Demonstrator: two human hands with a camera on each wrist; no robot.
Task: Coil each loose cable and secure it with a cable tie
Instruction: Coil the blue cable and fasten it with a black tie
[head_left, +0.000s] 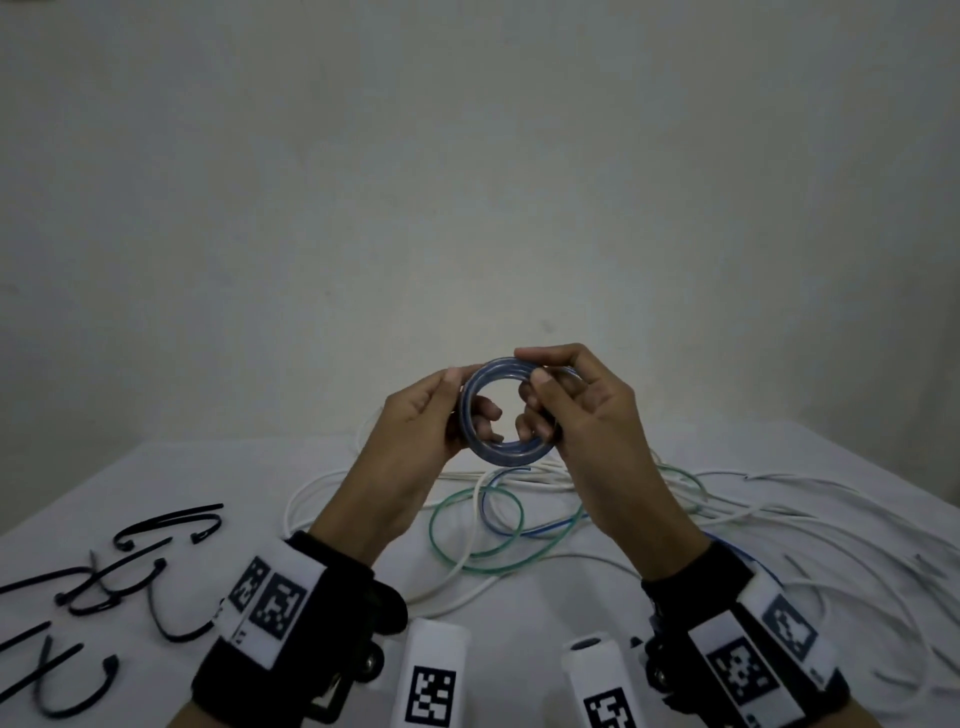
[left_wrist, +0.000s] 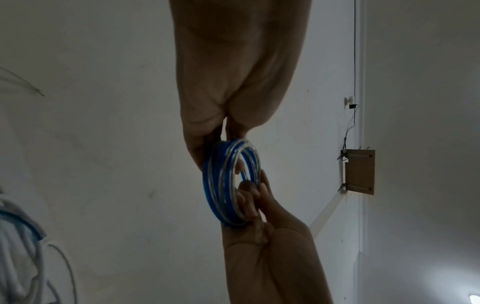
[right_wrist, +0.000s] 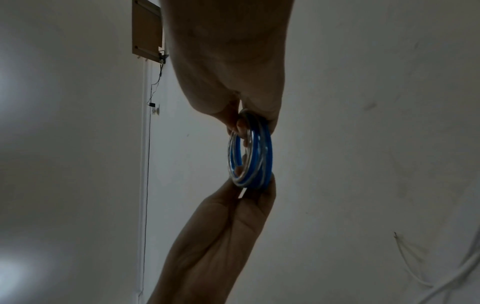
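Both hands, left hand (head_left: 421, 415) and right hand (head_left: 576, 410), are gripping the blue coil (head_left: 506, 410) above the tabletop (head_left: 156, 467), no tie on it yet. Black cable ties (head_left: 130, 566) and loose cables (head_left: 727, 509) are waiting; most work looks undone.

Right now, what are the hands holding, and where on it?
Both hold one blue coiled cable above the table: the left hand grips its left rim, the right hand pinches its upper right rim. No tie on it is visible.
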